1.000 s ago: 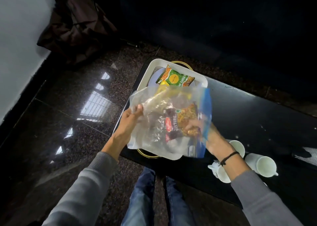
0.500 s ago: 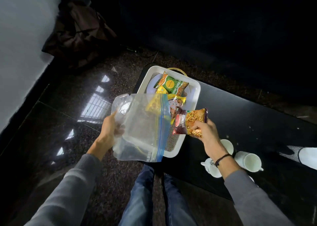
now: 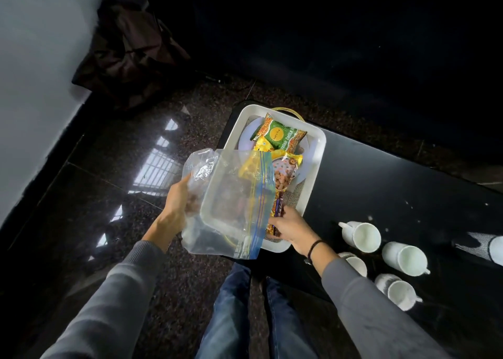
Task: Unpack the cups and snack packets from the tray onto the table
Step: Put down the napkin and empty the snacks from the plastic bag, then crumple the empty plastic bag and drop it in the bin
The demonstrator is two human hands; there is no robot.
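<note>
Clear plastic fills the left hand point(image 3: 178, 204): its fingers are closed on the crumpled end of a zip bag point(image 3: 231, 203) with a blue seal strip, held up in front of the near end of the white tray point(image 3: 317, 157). The right hand point(image 3: 291, 230) is closed around a dark orange snack packet point(image 3: 277, 217) just beside the bag's mouth, low over the tray's near corner; whether the packet touches the tray floor is hard to tell behind the plastic. Beyond both hands, a green packet point(image 3: 280, 136) and a yellow packet point(image 3: 285, 168) lie in the tray. To the right of the right hand, four white cups point(image 3: 363, 236) lie on the black worktop point(image 3: 394, 184). To do this step well, I judge the right hand should carry its packet clear of the bag and rim, then set it on open worktop short of the cups, while the left hand keeps the bag away from the remaining packets.
</note>
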